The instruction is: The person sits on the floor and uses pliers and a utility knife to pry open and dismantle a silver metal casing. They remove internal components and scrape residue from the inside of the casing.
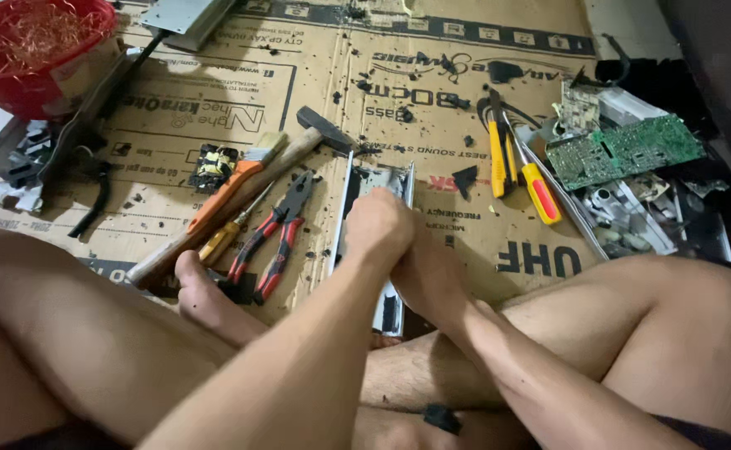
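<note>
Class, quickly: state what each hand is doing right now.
Left hand: closed on the metal panel.
Right hand: on the same panel; grip cannot be told.

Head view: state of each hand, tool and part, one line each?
left hand: closed on metal chassis
right hand: gripping metal chassis
metal chassis: flat, held
hammer: lying free
red pliers: shut, lying free
circuit board: loose, face up
red basket: filled with copper wire

A flattened brown cardboard box (432, 75), printed in black with a red patch, lies beneath the hammer (240, 196).
</note>
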